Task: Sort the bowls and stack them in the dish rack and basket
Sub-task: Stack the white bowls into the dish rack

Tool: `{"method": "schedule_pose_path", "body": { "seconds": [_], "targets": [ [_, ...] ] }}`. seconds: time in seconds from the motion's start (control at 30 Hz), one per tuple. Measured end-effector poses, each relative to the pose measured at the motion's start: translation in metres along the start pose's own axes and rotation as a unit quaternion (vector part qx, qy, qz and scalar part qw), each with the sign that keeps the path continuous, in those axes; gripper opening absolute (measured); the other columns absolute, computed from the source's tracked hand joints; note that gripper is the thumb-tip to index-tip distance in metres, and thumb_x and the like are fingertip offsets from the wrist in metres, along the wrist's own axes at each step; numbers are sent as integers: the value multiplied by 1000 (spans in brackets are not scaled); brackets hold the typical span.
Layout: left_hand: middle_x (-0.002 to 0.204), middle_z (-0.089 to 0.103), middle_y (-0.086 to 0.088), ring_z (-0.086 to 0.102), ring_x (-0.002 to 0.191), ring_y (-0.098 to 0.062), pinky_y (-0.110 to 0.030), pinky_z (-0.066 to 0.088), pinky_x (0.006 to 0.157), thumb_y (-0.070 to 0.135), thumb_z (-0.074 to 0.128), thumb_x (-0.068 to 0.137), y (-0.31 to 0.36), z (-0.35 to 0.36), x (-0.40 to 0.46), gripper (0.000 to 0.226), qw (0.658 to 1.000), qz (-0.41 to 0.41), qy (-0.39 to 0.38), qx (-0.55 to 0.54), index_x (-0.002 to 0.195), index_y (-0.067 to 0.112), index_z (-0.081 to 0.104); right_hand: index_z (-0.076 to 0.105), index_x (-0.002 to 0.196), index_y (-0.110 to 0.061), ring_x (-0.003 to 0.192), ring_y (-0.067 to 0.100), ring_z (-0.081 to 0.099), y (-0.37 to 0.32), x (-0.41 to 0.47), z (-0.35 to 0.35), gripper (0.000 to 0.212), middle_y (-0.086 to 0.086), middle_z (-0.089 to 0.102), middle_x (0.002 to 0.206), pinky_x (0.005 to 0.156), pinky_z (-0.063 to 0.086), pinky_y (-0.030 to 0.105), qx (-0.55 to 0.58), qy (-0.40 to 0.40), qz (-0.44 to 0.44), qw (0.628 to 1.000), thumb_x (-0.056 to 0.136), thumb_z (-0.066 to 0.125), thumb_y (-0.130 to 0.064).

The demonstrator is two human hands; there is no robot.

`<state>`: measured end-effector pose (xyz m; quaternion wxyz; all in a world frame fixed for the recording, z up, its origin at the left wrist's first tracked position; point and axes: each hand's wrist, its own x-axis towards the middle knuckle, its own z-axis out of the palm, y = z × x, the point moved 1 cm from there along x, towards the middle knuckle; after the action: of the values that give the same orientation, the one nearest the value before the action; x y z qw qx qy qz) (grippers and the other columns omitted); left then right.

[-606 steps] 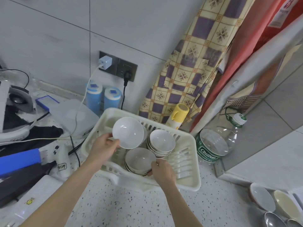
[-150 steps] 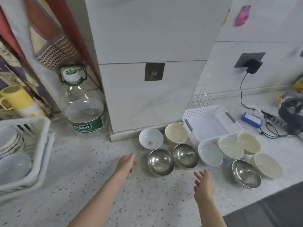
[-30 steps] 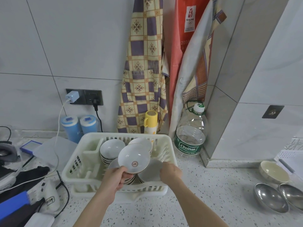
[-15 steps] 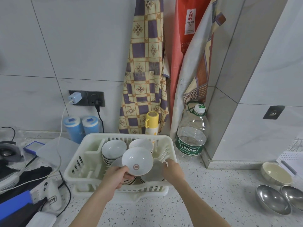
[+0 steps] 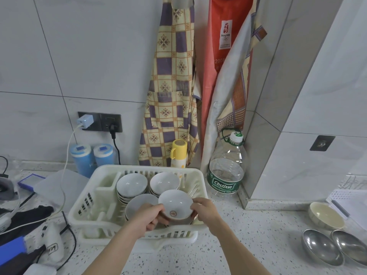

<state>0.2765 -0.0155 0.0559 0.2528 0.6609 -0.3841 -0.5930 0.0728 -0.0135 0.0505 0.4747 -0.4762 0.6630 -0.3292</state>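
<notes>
Head view: white bowl with a red emblem (image 5: pixel 175 205) sits between both hands, over the front-right corner of the dish rack (image 5: pixel 89 197), tilted so its mouth faces up and away. Left hand (image 5: pixel 148 216) grips its near-left rim, fingers curled; right hand (image 5: pixel 204 209) touches the right rim with curled fingers (pinching or just steadying, cannot tell). Directly below seems to be another bowl, mostly hidden, so the coming move is probably a short straight drop to nest it. Rack holds a front-left stack (image 5: pixel 140 203) and two rear stacks (image 5: pixel 131 184), (image 5: pixel 164 181). On the counter, far right, cream bowl (image 5: pixel 325 217) and two steel bowls (image 5: pixel 319 249), (image 5: pixel 351 245) wait unsorted.
</notes>
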Motion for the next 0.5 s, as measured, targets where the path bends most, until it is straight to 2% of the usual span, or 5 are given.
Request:
{"method": "schedule_pose_path", "body": {
  "seconds": [0.2,0.27,0.33,0.4,0.5],
  "targets": [
    [77,76,-13,26,35,-9,-18,18,36,18,54,93,4,9,4,21,996,42,31,67,95,-1,63,69,73,-11,47,14,46,4,-1,-1,18,0,60,47,52,37,24,-11,39,4,999,79,53,-7],
    [81,75,-15,38,38,-12,-21,27,39,18,54,93,4,13,5,9,988,87,64,108,99,13,56,64,65,-10,44,13,42,4,0,-1,18,0,59,43,51,35,23,-22,45,9,999,79,52,-7],
    [90,73,-4,59,65,-16,-27,44,57,22,55,92,4,14,5,12,967,129,101,194,104,22,51,62,65,-8,40,9,43,5,0,-1,17,0,59,44,51,36,22,-43,46,10,998,79,53,-7],
    [96,62,4,58,87,-16,-29,45,74,25,56,92,2,14,7,12,939,161,125,278,102,23,51,61,68,-7,42,10,44,4,0,1,13,6,59,51,51,35,22,-70,45,11,996,78,53,-7],
    [95,58,5,55,85,-14,-27,43,71,30,55,93,-1,15,11,8,910,178,139,349,96,23,51,53,63,-9,58,20,44,1,0,2,11,14,53,63,55,32,26,-92,40,19,995,73,52,-5]
  ]
}}
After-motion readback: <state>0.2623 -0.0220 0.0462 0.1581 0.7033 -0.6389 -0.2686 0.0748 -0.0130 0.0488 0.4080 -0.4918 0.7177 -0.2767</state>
